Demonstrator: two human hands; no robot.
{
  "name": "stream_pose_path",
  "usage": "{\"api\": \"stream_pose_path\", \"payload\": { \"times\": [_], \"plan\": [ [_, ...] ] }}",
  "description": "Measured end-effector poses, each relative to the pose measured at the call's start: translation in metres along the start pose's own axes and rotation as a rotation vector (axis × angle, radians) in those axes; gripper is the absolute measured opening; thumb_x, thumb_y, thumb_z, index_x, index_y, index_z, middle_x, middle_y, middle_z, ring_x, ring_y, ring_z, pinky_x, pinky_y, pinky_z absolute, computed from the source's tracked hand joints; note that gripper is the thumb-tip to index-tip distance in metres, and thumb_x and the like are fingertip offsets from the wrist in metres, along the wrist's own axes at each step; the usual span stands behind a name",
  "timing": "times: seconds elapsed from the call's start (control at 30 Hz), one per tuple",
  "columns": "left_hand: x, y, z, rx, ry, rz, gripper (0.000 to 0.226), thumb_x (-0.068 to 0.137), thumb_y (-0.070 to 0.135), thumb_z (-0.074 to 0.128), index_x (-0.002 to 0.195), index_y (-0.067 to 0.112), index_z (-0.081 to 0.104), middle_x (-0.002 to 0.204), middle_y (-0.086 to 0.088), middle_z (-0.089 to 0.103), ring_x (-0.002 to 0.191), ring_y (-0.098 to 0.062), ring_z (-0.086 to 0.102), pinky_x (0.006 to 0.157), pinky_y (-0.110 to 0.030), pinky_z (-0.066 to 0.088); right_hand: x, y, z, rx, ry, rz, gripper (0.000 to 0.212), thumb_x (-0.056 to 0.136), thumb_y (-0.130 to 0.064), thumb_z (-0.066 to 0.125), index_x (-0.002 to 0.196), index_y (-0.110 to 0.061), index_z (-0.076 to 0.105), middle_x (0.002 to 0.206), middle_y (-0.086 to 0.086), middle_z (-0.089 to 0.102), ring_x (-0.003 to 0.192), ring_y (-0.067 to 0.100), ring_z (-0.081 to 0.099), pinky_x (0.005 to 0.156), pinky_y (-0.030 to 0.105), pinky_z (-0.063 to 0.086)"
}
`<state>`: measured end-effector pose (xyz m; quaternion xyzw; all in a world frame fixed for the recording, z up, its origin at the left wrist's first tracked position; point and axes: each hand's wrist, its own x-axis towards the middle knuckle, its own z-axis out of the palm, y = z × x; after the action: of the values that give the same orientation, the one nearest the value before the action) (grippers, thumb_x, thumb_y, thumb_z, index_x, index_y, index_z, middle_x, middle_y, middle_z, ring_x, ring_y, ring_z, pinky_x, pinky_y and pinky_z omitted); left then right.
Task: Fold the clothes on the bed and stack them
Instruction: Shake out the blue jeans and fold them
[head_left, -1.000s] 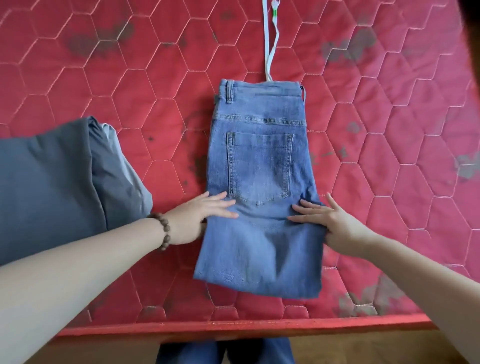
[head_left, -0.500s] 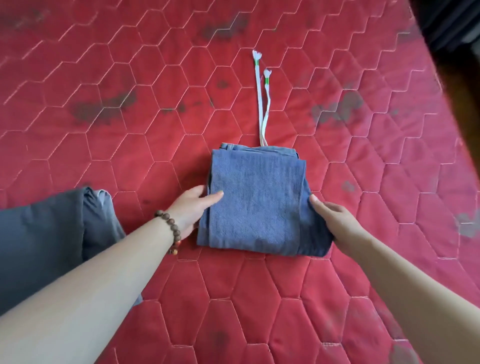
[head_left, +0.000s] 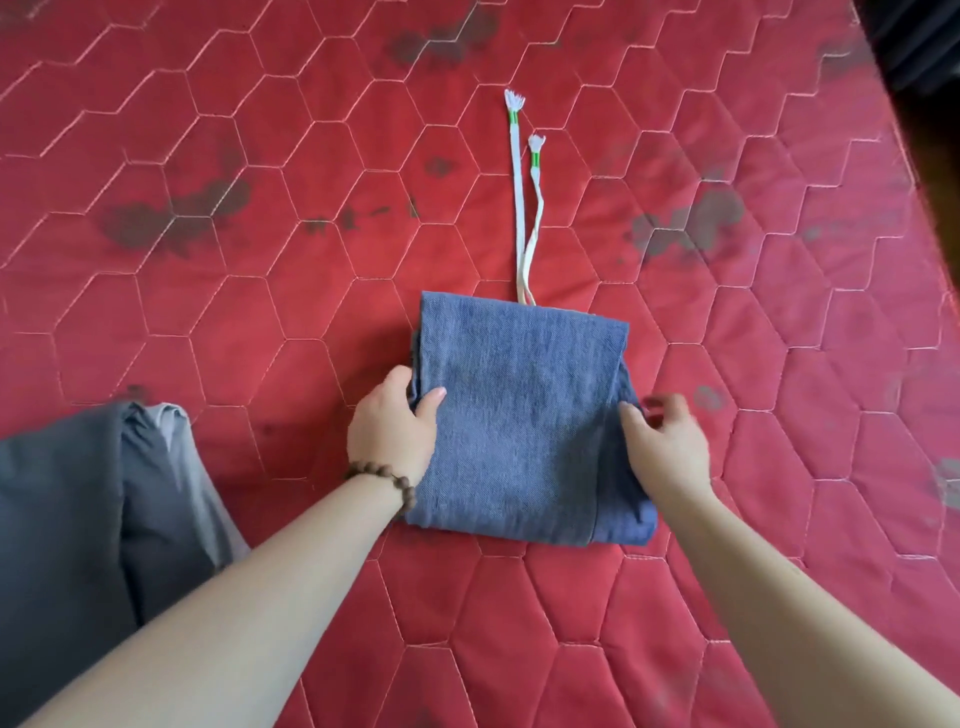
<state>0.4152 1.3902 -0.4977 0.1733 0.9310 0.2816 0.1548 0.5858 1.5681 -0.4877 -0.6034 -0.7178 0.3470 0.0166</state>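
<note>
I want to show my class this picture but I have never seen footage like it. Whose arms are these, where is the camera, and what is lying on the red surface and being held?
There is no machine here: the arms belong to a person wearing a camera on the head, so you look forward and down as they do. The red surface is a quilted mattress. In the middle lie folded jeans, with a white drawstring trailing out from the far edge. The left hand, with a bead bracelet at the wrist, grips the jeans' left edge, thumb on top. The right hand is at the right edge; its grip is not clear. A grey garment lies at the left.
</note>
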Motion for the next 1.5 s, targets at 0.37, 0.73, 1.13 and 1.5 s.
{"api": "stream_pose_path", "payload": {
  "times": [0.37, 0.73, 1.13, 1.5],
  "plan": [
    [-0.012, -0.003, 0.033, 0.47, -0.089, 0.502, 0.055, 0.093, 0.038, 0.031, 0.146, 0.025, 0.036, 0.158, -0.001, 0.022, 0.147, -0.026, 0.011, 0.116, -0.052, 0.018, -0.038, -0.025, 0.093, -0.581, -0.016, -0.74, 0.058, 0.097, -0.043, 0.029, 0.152, -0.023, 0.024, 0.16, 0.005, 0.014, 0.148, 0.021, 0.005, 0.115, 0.06, 0.004],
    [-0.009, -0.014, 0.038, 0.256, -0.03, 0.357, 0.056, 0.088, 0.045, 0.046, 0.143, 0.038, 0.039, 0.16, -0.002, 0.008, 0.136, -0.044, 0.027, 0.111, -0.052, 0.03, -0.008, -0.005, 0.067, -0.424, 0.036, -0.47, 0.069, 0.085, -0.07, 0.033, 0.147, -0.052, 0.007, 0.158, -0.009, -0.017, 0.147, 0.036, -0.002, 0.117, 0.056, 0.002],
    [-0.023, -0.009, 0.019, 0.023, -0.092, 0.133, 0.074, 0.074, 0.048, 0.072, 0.139, 0.045, 0.039, 0.13, -0.014, 0.029, 0.112, -0.035, 0.05, 0.1, -0.039, 0.043, -0.026, 0.004, 0.043, -0.116, -0.035, -0.382, 0.083, 0.074, -0.055, 0.071, 0.142, -0.056, 0.024, 0.126, 0.003, 0.04, 0.117, 0.022, 0.039, 0.099, 0.037, 0.038],
    [-0.088, -0.022, -0.006, 0.017, -0.201, -0.141, 0.074, 0.079, 0.05, 0.068, 0.139, 0.057, 0.025, 0.102, -0.004, 0.045, 0.086, -0.028, 0.061, 0.083, -0.029, 0.045, -0.057, 0.007, 0.022, 0.059, -0.512, -0.333, 0.089, 0.077, -0.031, 0.077, 0.139, -0.062, 0.021, 0.116, -0.008, 0.051, 0.1, 0.004, 0.052, 0.092, 0.02, 0.04]
  ]
}}
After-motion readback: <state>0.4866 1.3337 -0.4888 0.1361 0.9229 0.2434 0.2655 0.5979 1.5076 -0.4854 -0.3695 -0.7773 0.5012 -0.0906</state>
